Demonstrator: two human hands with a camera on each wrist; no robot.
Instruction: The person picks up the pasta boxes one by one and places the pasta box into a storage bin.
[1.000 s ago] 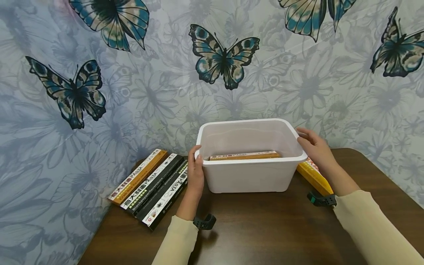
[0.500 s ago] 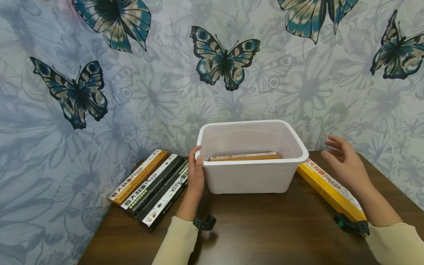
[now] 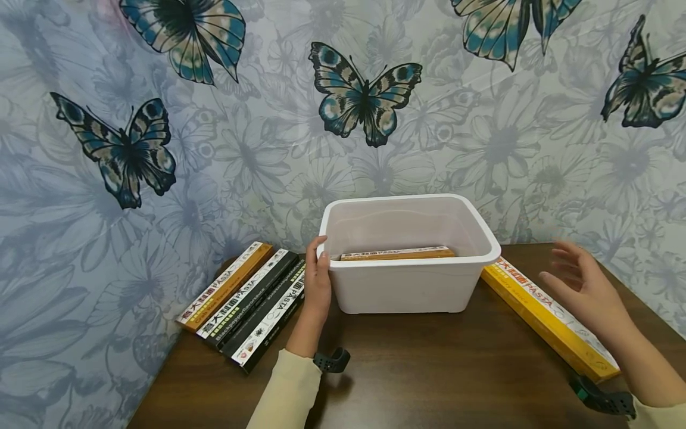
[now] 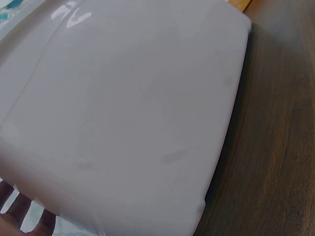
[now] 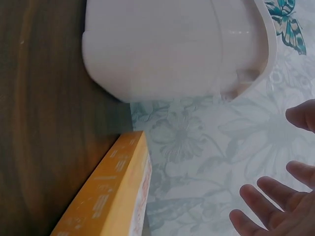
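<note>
A white plastic bin point(image 3: 407, 289) stands upright on the table, and an orange pasta box point(image 3: 396, 255) shows inside it. My left hand point(image 3: 318, 286) holds the bin's left end at the rim, thumb on the near side. Dark fingertips point(image 4: 19, 209) lie against the bin in the left wrist view. My right hand point(image 3: 586, 292) hovers above a yellow pasta box point(image 3: 552, 322) to the right of the bin, its fingers spread and holding nothing. In the right wrist view the yellow box lies well apart from the fingers.
Left of the bin, an orange pasta box point(image 3: 225, 286) and two black pasta boxes point(image 3: 249, 295) lie side by side near the table's left edge. The brown table point(image 3: 423, 375) backs onto a butterfly-patterned wall point(image 3: 257, 149).
My right hand has let go of the bin's right rim and moved right, over the yellow pasta box, which now shows more fully. My left hand and the bin have stayed in place.
</note>
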